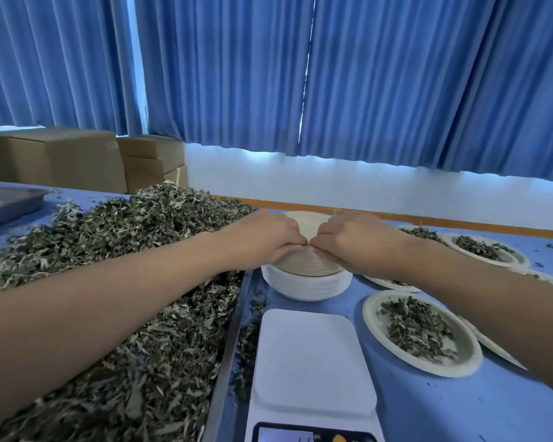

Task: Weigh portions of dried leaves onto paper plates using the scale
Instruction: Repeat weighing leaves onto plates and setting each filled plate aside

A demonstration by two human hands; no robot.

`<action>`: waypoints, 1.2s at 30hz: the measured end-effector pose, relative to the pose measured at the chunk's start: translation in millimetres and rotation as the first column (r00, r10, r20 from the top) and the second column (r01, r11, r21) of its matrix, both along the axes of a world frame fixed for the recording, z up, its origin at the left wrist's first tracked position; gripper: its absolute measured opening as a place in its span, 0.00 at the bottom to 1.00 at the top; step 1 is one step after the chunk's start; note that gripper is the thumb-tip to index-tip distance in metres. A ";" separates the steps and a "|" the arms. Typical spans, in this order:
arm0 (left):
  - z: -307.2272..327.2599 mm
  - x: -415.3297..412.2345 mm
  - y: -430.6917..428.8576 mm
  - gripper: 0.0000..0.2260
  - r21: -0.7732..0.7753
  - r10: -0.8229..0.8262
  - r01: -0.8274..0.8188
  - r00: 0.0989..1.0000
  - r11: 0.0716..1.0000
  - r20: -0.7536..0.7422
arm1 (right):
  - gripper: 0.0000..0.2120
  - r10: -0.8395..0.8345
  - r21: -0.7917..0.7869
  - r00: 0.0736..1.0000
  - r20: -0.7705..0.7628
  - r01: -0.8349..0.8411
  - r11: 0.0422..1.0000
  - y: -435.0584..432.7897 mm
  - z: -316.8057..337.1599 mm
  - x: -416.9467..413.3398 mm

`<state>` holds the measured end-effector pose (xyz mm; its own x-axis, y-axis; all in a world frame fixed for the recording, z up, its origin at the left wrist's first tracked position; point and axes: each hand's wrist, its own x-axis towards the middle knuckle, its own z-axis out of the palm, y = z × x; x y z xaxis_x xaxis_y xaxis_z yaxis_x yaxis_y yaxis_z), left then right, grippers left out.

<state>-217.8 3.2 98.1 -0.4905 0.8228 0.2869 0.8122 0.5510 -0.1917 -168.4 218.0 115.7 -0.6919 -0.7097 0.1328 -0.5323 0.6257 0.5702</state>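
A stack of paper plates (307,282) stands upside down on the blue table, just beyond the white scale (313,365), whose platform is bare. My left hand (262,237) and my right hand (351,240) meet at the near rim of the stack's top plate, fingertips pinching its edge. A large heap of dried leaves (134,282) fills the metal tray on the left. To the right lies a plate with a leaf portion (422,333).
More filled plates (482,250) lie at the far right, partly under my right forearm. The metal tray's rim (227,346) runs beside the scale. A dark tray (7,202) sits far left. Cardboard boxes (77,161) and blue curtains stand behind the table.
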 end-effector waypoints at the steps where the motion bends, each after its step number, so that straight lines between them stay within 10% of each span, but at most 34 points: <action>1: -0.4 0.4 -0.6 0.16 -0.011 0.002 -0.003 0.999 1.000 -0.050 | 0.13 0.026 -0.006 1.000 -0.017 -0.026 1.000 1.1 1.4 2.2; 8: 7.9 3.1 1.0 0.18 0.049 -0.076 0.083 0.989 0.995 -0.130 | 0.08 0.174 -0.083 0.951 -0.256 -0.201 0.976 9.2 8.4 8.5; 15: 12.1 12.4 0.7 0.14 0.080 0.031 -0.006 0.949 0.997 -0.315 | 0.13 -0.124 -0.213 0.979 -0.159 0.089 0.973 -5.2 6.3 12.6; 23: -13.2 97.2 -40.1 0.07 0.237 -0.186 0.315 0.876 0.919 -0.444 | 0.10 0.160 -0.511 0.923 -0.350 -0.331 0.793 -3.9 -38.1 107.1; 29: -52.6 151.0 -54.6 0.11 0.084 -0.395 0.424 0.887 0.902 -0.237 | 0.15 0.205 -0.628 0.974 -0.099 -0.221 0.746 13.6 -104.7 168.7; 36: -44.5 161.1 -54.3 0.17 0.215 -0.310 0.295 0.950 0.931 0.042 | 0.39 0.113 -0.843 0.899 0.423 0.345 0.413 27.4 -120.0 191.1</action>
